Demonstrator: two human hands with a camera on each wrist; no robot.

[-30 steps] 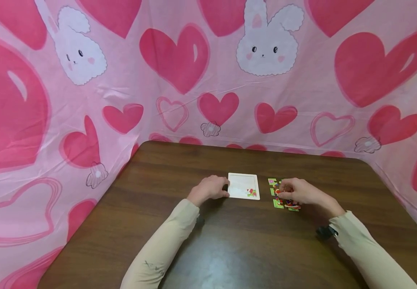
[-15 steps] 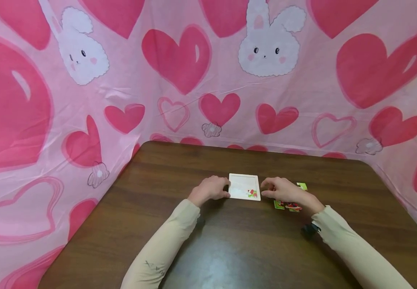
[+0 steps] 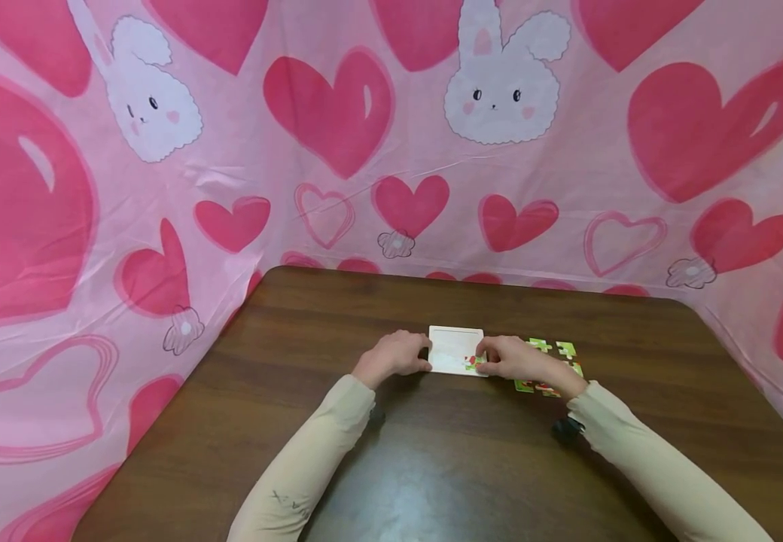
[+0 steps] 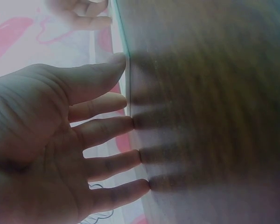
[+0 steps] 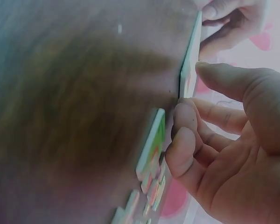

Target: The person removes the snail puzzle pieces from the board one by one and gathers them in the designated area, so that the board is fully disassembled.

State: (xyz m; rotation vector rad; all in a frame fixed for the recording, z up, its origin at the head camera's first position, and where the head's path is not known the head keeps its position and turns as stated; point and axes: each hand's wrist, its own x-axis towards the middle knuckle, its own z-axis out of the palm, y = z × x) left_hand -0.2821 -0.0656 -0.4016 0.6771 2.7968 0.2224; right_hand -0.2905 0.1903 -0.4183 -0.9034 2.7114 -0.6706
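Note:
A shallow white puzzle tray (image 3: 452, 342) lies on the table, with colourful printing in its lower right corner. My left hand (image 3: 396, 352) rests at its left edge. In the left wrist view, the left hand's fingers (image 4: 107, 128) are spread nearly straight, tips on the tabletop, the thumb at the tray's side. My right hand (image 3: 510, 358) is over the tray's lower right corner, thumb and forefinger pinching at a puzzle piece (image 3: 474, 362) there, partly hidden by the fingers. The other right-hand fingers (image 5: 182, 149) are curled in.
Several loose puzzle pieces (image 3: 565, 348) with green edges lie right of the tray, some beneath the right hand and wrist. The brown wooden table (image 3: 432, 459) ends at a pink cloth backdrop (image 3: 337, 226) with hearts and rabbits.
My right hand has moved left from the loose pieces to the tray's lower right corner, uncovering pieces on the far right. My left hand stays at the tray's left edge.

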